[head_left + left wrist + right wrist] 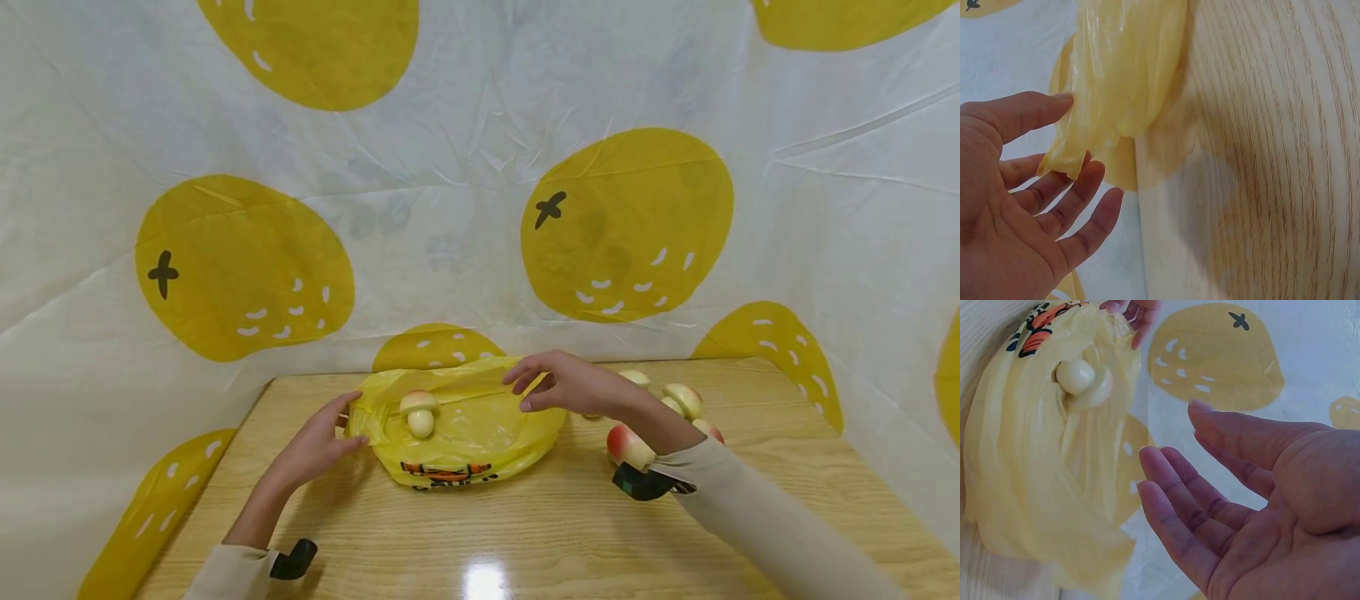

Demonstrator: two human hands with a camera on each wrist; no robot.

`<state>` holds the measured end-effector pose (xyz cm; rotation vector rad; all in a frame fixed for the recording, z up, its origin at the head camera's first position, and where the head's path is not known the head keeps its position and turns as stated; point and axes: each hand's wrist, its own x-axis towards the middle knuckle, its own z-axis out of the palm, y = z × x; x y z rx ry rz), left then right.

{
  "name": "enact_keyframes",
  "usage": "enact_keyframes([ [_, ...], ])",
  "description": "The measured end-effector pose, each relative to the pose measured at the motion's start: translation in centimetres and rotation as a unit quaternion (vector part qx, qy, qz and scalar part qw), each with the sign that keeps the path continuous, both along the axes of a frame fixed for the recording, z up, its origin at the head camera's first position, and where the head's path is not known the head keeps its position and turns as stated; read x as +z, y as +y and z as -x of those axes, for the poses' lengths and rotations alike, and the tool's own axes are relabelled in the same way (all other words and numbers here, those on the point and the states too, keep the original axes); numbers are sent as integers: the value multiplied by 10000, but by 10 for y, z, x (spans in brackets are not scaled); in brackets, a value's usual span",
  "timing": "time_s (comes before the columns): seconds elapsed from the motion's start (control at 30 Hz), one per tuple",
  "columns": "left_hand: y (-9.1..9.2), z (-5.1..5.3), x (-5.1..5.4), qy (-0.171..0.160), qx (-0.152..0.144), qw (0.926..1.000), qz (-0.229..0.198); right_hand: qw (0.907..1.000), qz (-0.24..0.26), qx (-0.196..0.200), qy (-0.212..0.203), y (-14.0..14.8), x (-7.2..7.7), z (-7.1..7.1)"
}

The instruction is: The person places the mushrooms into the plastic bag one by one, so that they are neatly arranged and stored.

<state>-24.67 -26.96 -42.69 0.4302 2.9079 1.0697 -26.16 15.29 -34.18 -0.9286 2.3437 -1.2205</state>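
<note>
A yellow plastic bag (480,425) lies spread on the table, orange and black print on its near side. One toy mushroom (420,414) with a pale stem and reddish cap sits in its mouth; the right wrist view shows the mushroom (1077,377) among the folds. My left hand (318,446) holds the bag's left edge, the plastic (1075,147) lying between thumb and fingers. Above the bag's right side is my right hand (570,385), its fingers loosely bent and apart, nothing in them.
Several more toy mushrooms (682,400) lie to the right of the bag, partly hidden by my right forearm. A red-and-cream one (628,446) is nearest my wrist. The wooden table (420,542) meets a white curtain (450,250) with yellow fruit shapes behind.
</note>
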Motion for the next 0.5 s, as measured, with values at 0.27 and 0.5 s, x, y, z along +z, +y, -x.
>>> enact_keyframes([
  [0.27,0,-1,1,19,43,10000,78,9997,-122,-113,164,26,0,-9],
  [0.5,-1,0,1,-17,43,10000,85,9997,-70,144,181,52,-7,-13],
])
